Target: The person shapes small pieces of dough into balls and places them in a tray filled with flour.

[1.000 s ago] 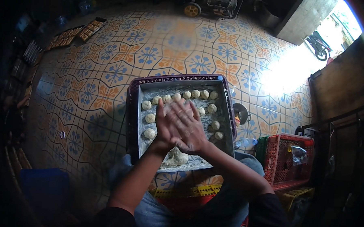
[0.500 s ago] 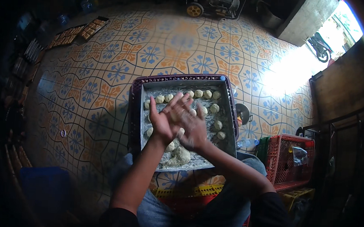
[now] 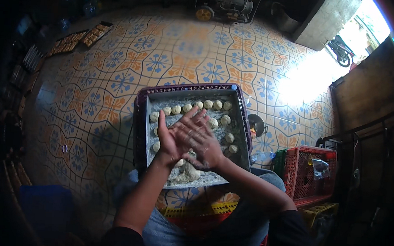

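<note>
Over a floured metal tray (image 3: 244, 140), my two hands are laid palm against palm. My left hand (image 3: 167, 138) lies underneath, palm up, its fingers stretched out and thumb apart. Across it rests my right hand (image 3: 206, 149), flat and slightly blurred, with flour on its back. Whatever may lie between the palms is hidden. Small round dough balls (image 3: 225, 120) line the far, left and right sides of the tray. Closest to me in the tray sits a larger lump of dough (image 3: 188, 172), partly below my right hand.
The tray sits in a purple plastic crate (image 3: 140, 109). On the right are a metal pan (image 3: 259, 125), a plastic bottle (image 3: 263, 156) and a red crate (image 3: 298, 180). Filled trays (image 3: 68, 42) lie far left; a generator (image 3: 226, 7) stands at the back.
My right hand has slid a little toward me over the left palm, and both remain pressed together. The whole view has shifted slightly.
</note>
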